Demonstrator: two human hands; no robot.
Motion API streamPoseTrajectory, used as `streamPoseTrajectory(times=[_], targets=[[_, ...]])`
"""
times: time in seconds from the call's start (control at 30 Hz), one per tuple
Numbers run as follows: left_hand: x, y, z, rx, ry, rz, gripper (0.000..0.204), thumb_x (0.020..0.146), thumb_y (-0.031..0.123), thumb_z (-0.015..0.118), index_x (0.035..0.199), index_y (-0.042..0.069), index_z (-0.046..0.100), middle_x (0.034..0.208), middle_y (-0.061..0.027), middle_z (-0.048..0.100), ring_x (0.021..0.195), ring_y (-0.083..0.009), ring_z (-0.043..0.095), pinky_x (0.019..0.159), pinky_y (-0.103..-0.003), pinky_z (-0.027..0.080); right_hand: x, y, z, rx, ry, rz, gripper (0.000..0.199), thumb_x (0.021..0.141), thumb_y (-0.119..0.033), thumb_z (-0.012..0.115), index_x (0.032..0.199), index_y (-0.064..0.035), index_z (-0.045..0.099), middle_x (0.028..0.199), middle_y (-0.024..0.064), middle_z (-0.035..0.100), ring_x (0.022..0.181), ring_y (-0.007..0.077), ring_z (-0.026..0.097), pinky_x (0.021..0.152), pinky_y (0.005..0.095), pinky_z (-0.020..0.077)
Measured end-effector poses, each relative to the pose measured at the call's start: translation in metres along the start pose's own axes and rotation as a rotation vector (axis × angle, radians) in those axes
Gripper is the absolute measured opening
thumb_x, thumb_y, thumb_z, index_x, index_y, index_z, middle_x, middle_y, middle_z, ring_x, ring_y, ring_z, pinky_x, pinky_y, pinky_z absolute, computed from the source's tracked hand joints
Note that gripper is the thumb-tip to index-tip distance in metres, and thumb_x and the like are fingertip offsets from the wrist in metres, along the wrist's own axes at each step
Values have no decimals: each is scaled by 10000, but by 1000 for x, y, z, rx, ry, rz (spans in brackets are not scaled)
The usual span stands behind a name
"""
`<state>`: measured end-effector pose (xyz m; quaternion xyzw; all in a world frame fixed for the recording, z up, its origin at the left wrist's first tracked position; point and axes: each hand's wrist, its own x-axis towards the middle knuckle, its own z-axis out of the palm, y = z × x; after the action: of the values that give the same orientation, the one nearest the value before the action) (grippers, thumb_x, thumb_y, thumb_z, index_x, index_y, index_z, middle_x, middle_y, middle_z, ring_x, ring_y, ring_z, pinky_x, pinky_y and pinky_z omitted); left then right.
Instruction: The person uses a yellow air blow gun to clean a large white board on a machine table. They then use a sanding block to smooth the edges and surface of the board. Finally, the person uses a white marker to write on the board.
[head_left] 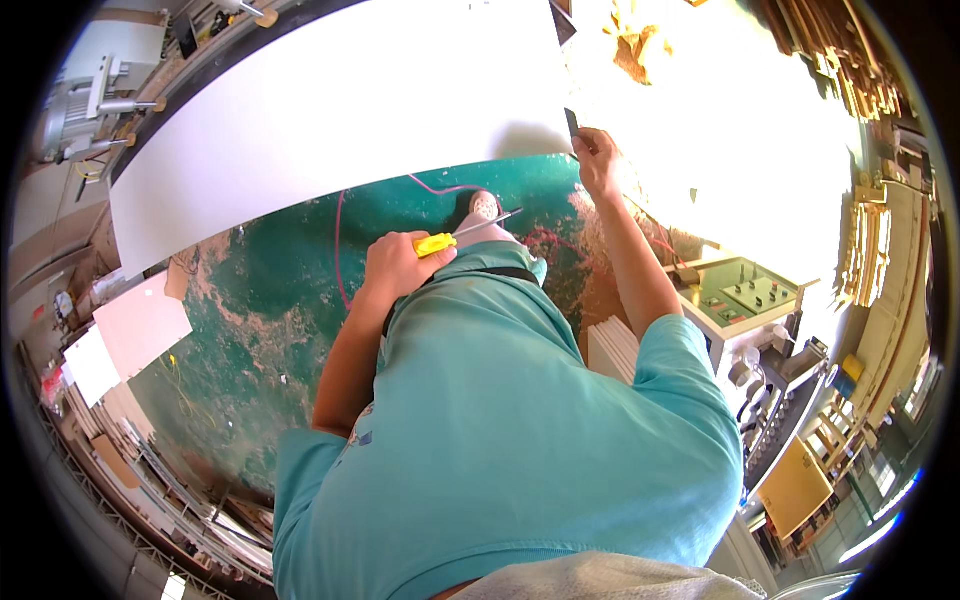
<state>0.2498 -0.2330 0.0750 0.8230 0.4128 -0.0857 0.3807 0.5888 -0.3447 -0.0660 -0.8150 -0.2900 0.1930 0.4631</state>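
My left hand (398, 264) is closed around the yellow handle of a screwdriver (436, 244), held in front of my shorts. Its thin metal shaft points to the right, with a dark tip. My right hand (599, 160) reaches forward to the near right corner of a large white board (350, 100). The fingers there pinch a small dark flat piece (572, 122) at the board's edge. Glare washes out the surface just beyond, so the piece's full shape does not show.
A machine with metal cylinders (75, 115) stands beyond the board at the far left. To the right is a control box with a green panel of switches (745, 292). A red hose (340, 240) crosses the dusty green floor (270, 310). Stacked boards (612, 348) stand beside my right arm.
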Motion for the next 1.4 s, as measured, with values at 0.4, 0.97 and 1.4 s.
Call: streamPoseTrajectory(times=[0.4,0.97,1.4], targets=[[-61,-97,-49,-414,256,-59,312,788,387,782,866,88,742,645,-78,666,583,-216,648,580,-323,486,142,-254,111,49,-233,-660,148,837,-121,682,978,-75,694,877,102,666,793,265,674,724,373,545],[-16,-230,-157,-946,856,-35,149,890,141,706,879,-4,670,845,-85,603,731,-190,597,681,-319,479,236,-649,248,-848,373,-1403,287,859,-370,673,852,-93,746,887,79,692,903,297,650,811,420,503],[49,-385,-254,-938,500,-255,424,949,411,627,1004,-4,692,785,-40,694,520,-108,562,517,-271,471,328,-632,162,-899,81,-774,469,925,-492,587,1162,-103,699,1068,157,718,1013,340,679,853,390,517]])
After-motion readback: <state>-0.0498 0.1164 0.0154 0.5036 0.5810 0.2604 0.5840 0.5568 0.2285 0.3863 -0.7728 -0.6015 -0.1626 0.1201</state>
